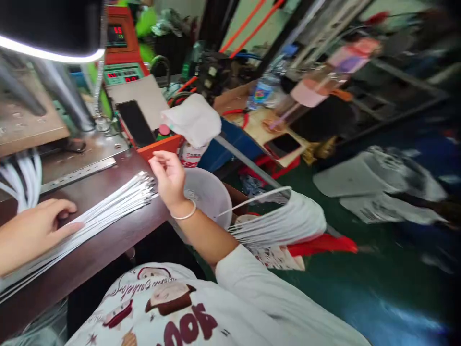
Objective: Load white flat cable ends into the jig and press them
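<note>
A long bundle of thin white cables (pixel 111 202) lies along the brown bench top, its tipped ends gathered near the bench's right edge. My left hand (pixel 39 230) rests over the bundle's near part, thumb lying on the cables and forefinger loosely bent, with a gap between them. My right hand (pixel 168 175) is raised just past the cable ends, over the bench edge. Its fingers are curled together toward the thumb; anything between them is too small to make out. More white cables (pixel 27 178) hang in loops under the machine at left.
A white tub (pixel 211 197) stands beyond my right wrist. Looped white cables (pixel 284 218) hang from a metal bar (pixel 248 163) at right. A black phone (pixel 136 122) leans by the red machine (pixel 124 48). A lamp (pixel 50 33) hangs upper left. The right side is blurred.
</note>
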`<state>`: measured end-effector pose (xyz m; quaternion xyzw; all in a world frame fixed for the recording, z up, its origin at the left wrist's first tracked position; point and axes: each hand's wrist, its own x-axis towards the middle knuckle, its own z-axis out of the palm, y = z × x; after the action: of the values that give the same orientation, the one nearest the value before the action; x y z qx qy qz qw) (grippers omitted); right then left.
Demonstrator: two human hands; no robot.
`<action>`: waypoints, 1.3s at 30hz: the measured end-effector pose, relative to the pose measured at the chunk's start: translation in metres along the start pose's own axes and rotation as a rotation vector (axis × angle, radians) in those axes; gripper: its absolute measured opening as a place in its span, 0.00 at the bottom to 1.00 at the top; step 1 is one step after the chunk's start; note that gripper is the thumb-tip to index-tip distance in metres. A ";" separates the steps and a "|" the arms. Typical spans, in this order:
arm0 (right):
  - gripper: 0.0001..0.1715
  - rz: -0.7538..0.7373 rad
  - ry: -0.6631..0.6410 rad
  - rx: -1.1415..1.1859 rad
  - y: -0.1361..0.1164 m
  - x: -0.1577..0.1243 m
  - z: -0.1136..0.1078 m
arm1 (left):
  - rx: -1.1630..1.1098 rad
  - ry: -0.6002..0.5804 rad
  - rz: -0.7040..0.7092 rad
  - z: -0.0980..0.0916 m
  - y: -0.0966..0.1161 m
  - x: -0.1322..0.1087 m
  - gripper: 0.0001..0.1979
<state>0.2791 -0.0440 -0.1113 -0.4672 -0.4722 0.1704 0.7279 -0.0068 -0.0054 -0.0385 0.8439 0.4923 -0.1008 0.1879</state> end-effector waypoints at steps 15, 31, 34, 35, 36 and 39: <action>0.10 0.008 0.005 0.089 -0.010 -0.009 -0.004 | -0.144 -0.183 -0.035 -0.004 0.006 -0.015 0.25; 0.10 0.048 -0.084 0.010 -0.013 -0.013 -0.004 | -0.879 -0.577 -0.082 -0.037 0.016 0.019 0.20; 0.10 0.038 -0.104 -0.019 -0.009 -0.014 -0.004 | -0.949 -0.626 -0.087 -0.032 0.013 0.023 0.21; 0.10 0.024 -0.108 -0.037 -0.009 -0.015 -0.004 | -0.952 -0.619 -0.061 -0.032 0.011 0.023 0.20; 0.09 -0.001 -0.111 -0.058 -0.009 -0.015 -0.005 | -0.950 -0.608 -0.033 -0.032 0.010 0.023 0.19; 0.07 -0.173 -0.162 -0.151 -0.023 -0.010 -0.004 | -0.924 -0.552 -0.009 -0.034 0.007 0.021 0.19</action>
<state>0.2732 -0.0645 -0.0981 -0.4631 -0.5794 0.1082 0.6619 0.0088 0.0228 -0.0132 0.6133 0.4215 -0.0925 0.6616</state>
